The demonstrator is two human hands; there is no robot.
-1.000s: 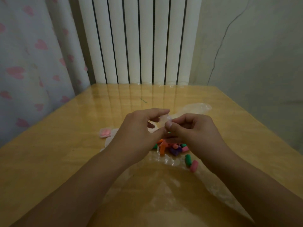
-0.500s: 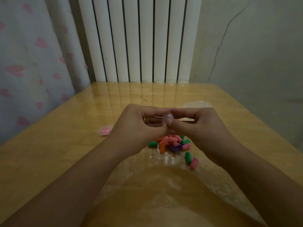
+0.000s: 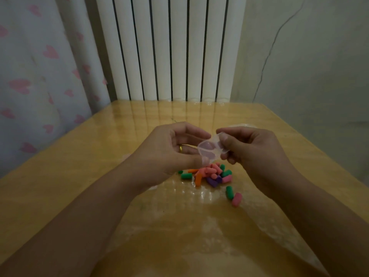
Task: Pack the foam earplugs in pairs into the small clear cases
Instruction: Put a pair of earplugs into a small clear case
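Hands raised together, forearms converging from seven and five o'clock.
Left hand [image 3: 171, 148]: curled fingers, thumb tip pinching at three o'clock, ring on one finger. Right hand [image 3: 249, 150]: thumb and forefinger pinching at nine o'clock, remaining fingers curled under.

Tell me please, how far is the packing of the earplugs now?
Early stage. Done: no filled case shows on the table. In hand: both hands hold one clear case, open and seemingly empty; left hand, right hand. Left: the pile of colored earplugs waits loose, with two more lying apart.
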